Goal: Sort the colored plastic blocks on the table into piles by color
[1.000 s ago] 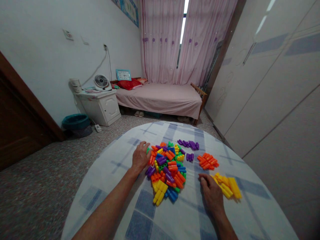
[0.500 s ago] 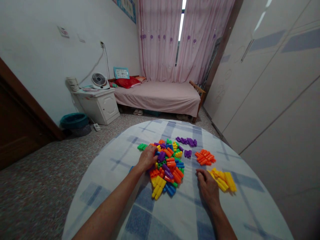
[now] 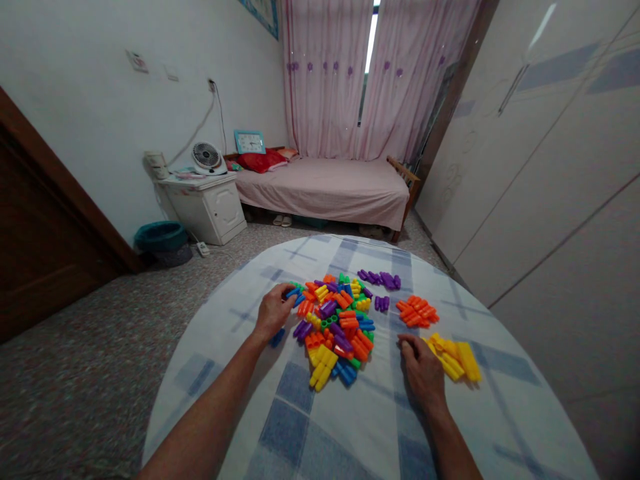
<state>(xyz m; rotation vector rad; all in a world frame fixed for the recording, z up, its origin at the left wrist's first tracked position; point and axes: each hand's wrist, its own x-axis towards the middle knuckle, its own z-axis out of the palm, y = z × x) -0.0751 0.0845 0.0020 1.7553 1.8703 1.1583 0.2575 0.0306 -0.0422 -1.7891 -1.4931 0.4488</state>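
Note:
My left hand (image 3: 274, 310) is closed on a blue plastic building piece (image 3: 298, 297) at the left edge of a mixed pile of tube-shaped pieces (image 3: 329, 309). Just below that hand, another blue piece (image 3: 277, 337) lies on the cloth, while some green pieces (image 3: 297, 286) are partly hidden behind the fingers. My right hand (image 3: 423, 370) rests on the table, loosely curled, thumb and forefinger a little apart, with nothing seen in it. Right beside it are yellow pieces (image 3: 457, 357). Orange pieces (image 3: 417, 312) lie beyond, and purple pieces (image 3: 381, 279) farther back.
A checked cloth covers the round table (image 3: 320, 440). Past its far edge stands a bed (image 3: 325, 183), with a white cabinet (image 3: 220, 207) carrying a fan (image 3: 207, 157) to the left. A bin (image 3: 163, 240) is on the floor; a wardrobe (image 3: 540, 167) lines the right side.
My left hand has moved left from the middle of the pile to its edge, with a blue piece now in its fingers. My right hand stays in place; the view has shifted slightly.

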